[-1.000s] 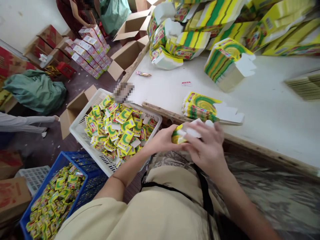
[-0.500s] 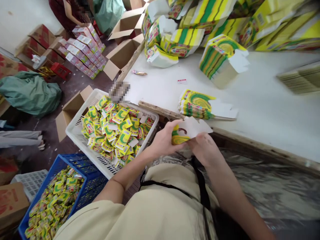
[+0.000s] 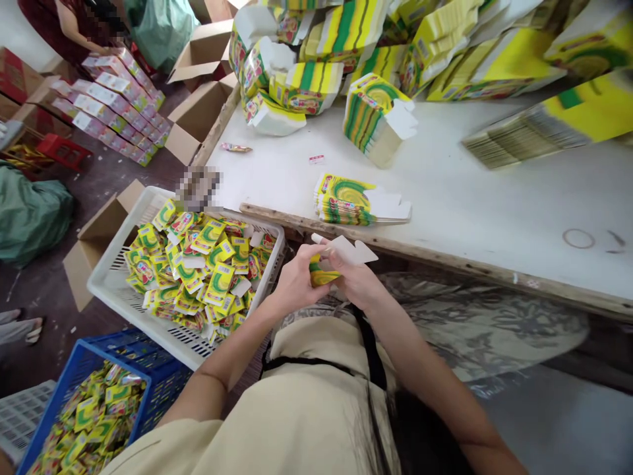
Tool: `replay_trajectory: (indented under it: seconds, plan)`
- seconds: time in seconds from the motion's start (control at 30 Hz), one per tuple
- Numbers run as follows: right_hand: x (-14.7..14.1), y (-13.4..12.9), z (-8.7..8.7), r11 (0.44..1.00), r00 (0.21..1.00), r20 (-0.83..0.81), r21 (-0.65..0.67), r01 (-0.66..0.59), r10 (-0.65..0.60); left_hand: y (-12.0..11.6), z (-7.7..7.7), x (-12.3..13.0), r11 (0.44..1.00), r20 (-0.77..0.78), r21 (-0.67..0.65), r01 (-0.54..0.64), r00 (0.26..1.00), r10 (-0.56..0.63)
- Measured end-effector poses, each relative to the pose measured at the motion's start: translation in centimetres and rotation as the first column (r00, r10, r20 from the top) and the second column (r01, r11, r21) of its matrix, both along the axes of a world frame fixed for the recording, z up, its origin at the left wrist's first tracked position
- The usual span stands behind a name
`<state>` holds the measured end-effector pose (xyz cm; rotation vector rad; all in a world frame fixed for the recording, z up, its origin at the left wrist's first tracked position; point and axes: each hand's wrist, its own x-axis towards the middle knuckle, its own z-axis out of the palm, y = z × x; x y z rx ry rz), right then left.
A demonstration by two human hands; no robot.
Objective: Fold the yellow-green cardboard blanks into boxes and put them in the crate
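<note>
Between my two hands is a small yellow-and-green cardboard box (image 3: 321, 272) with white flaps standing out at its right end. My left hand (image 3: 297, 277) grips its printed left side, fingers curled around it. My right hand (image 3: 360, 284) closes on the flap end, the fingers partly covered by the white card. The box is held just off the table's near edge, above my lap. On the table behind it lies a fanned stack of flat cartons (image 3: 346, 198) in the same print. To my left, a white basket (image 3: 113, 270) holds many small finished-looking boxes.
A blue crate (image 3: 163, 389) of small yellow packs stands on the floor at lower left. Bundles of flat cartons (image 3: 376, 112) pile along the back of the white table (image 3: 445, 224). Open brown cartons (image 3: 198, 119), stacked pink boxes (image 3: 119, 105) and another person (image 3: 74, 26) are at upper left.
The view has swung right, so everything sits further left. My right hand has moved in closer against the box, and its white flaps now stand at a different angle.
</note>
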<state>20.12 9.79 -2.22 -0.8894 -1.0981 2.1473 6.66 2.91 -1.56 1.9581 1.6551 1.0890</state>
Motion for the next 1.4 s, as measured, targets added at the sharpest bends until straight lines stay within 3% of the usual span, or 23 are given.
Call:
replay_trajectory:
  seconds: [0.07,0.13,0.23,0.3,0.37,0.53,0.67,0.73,0.97,1.23,1.4]
  plan:
    - [0.2,-0.2,-0.2,0.990,0.999,0.043,0.144,0.010,-0.016,0.1,0.2,0.0,0.997,-0.001,-0.074,0.005,1.000,-0.005]
    - [0.4,-0.8,-0.2,0.939,0.994,0.109,0.345,-0.022,-0.016,0.2,0.3,-0.1,0.984,0.020,-0.178,0.023,1.000,-0.019]
    - [0.6,-1.7,-0.1,0.769,0.959,0.277,0.625,-0.138,-0.054,0.5,-0.3,-0.2,0.953,0.008,-0.302,0.028,1.000,-0.027]
    - [0.6,-1.9,-0.3,0.658,0.938,0.331,0.730,-0.184,-0.105,0.6,-1.0,-0.2,0.949,-0.046,-0.316,0.004,0.999,-0.020]
    - [0.6,-1.7,-0.8,0.595,0.936,0.325,0.782,-0.187,-0.134,0.6,-1.4,-0.2,0.955,-0.087,-0.293,-0.033,0.996,0.008]
    - [1.4,-0.2,-2.2,0.560,0.903,0.300,0.824,-0.084,-0.306,-0.1,-0.4,-0.4,0.933,-0.150,-0.306,-0.191,0.977,0.151]
    - [2.1,0.5,-2.5,0.430,0.910,0.324,0.882,-0.192,-0.258,-0.5,0.9,-1.0,0.941,-0.080,-0.303,-0.151,0.988,0.133]
    - [2.5,0.9,-2.5,0.390,0.919,0.323,0.895,-0.218,-0.226,-0.5,1.2,-1.4,0.934,-0.043,-0.329,-0.135,0.991,0.128]
    - [4.4,3.1,-1.3,0.381,0.921,0.389,0.850,-0.364,0.012,0.0,1.6,-2.6,0.918,0.033,-0.396,-0.005,0.999,0.019]
    - [3.2,1.3,-1.8,0.500,0.930,0.366,0.812,-0.302,-0.032,0.3,1.7,-2.8,0.910,-0.015,-0.413,-0.046,0.999,0.043]
    - [1.5,1.2,-0.7,0.536,0.918,0.355,0.817,-0.213,-0.176,-0.6,2.0,-4.0,0.886,-0.097,-0.441,-0.141,0.989,0.110]
